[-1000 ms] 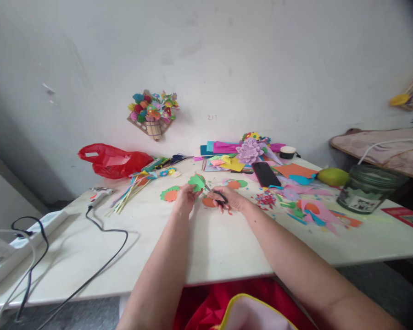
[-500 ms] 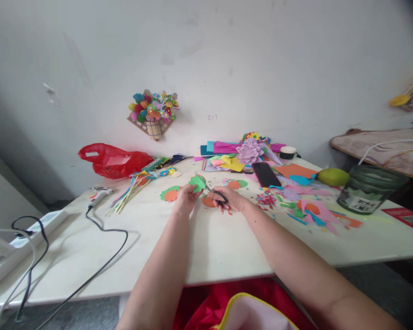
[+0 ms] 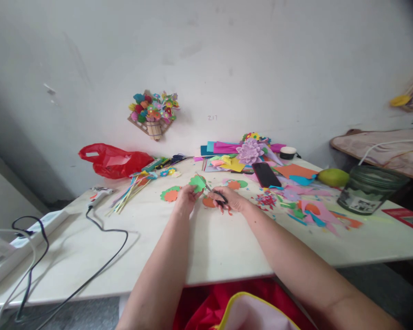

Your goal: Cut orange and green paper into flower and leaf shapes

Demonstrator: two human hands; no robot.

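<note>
Pinched in the fingers of my left hand [image 3: 188, 196] is a green craft-foam piece [image 3: 197, 184], raised above the white table [image 3: 151, 247]. My right hand [image 3: 231, 198] grips black-handled scissors [image 3: 221, 199], their blades pointing up and left at the green piece. Whether the blades are closed on the foam I cannot make out. An orange piece [image 3: 208, 201] lies between the hands, partly covered. Left of my left hand rest green and orange scalloped pieces [image 3: 171, 195]. Beyond my right hand lies another orange and green scalloped pair [image 3: 234, 184].
Colourful scraps [image 3: 316, 213], a black phone [image 3: 266, 175] and a green glass jar [image 3: 366, 190] occupy the right side. On the left are a glue gun [image 3: 99, 196] with its cord, thin sticks [image 3: 132, 195], a red plastic bag [image 3: 115, 161] and a power strip [image 3: 37, 233].
</note>
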